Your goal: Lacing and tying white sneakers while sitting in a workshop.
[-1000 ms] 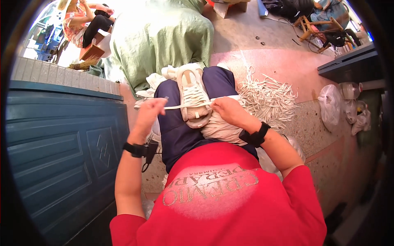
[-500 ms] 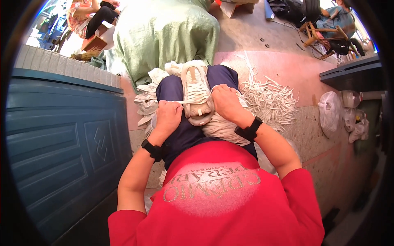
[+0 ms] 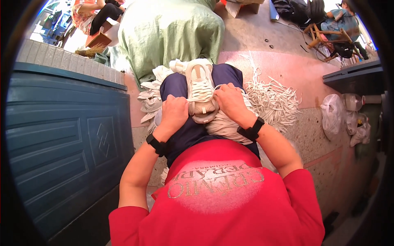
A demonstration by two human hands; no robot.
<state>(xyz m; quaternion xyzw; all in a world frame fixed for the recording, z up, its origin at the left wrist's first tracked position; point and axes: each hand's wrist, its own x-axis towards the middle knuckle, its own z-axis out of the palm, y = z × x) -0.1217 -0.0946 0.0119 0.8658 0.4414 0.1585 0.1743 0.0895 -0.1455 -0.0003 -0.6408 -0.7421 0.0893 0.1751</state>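
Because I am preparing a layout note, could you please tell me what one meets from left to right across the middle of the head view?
Blue panelled door, left hand, beige shoe, right hand, heap of white laces, whitish plastic bag.

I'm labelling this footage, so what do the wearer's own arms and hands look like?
Both the left hand and right hand are ungloved. Each wrist wears a blocky black band. The forearms are bare; short, plain red sleeves cover the upper arms.
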